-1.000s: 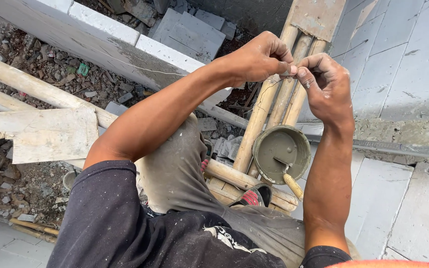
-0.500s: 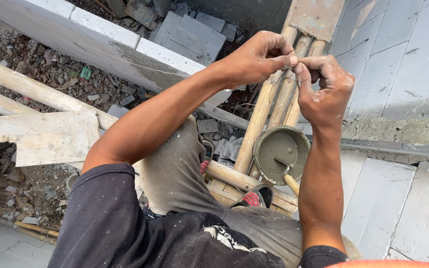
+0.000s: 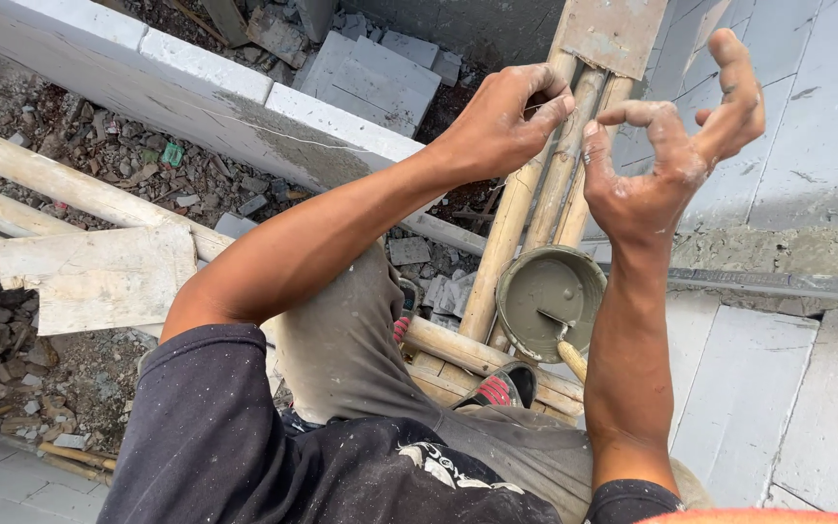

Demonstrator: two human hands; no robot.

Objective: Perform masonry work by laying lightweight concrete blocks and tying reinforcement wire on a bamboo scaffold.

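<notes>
Grey block walls (image 3: pixel 807 126), rubble ground (image 3: pixel 99 155)

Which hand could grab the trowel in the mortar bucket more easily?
Probably the right hand: it is open, holds nothing, and hangs almost straight above the mortar bucket with the trowel. The left hand is curled shut, further over by the bamboo poles.

1. One view only: head-worn cam, looking steeply down over the wearer's own chest and lap from above.
2. Close range. Left hand (image 3: pixel 497 126) and right hand (image 3: pixel 666 160) raised near the lens, upper centre of frame, forearms running up from the bottom edge.
3. Beyond the fingers: bamboo poles (image 3: pixel 560 165) run away from the camera; below the fingers, a mortar bucket (image 3: pixel 547 296); ground rubble (image 3: pixel 99 155) far below, left of the fingers.
4. No second view, so no overlap.
</notes>
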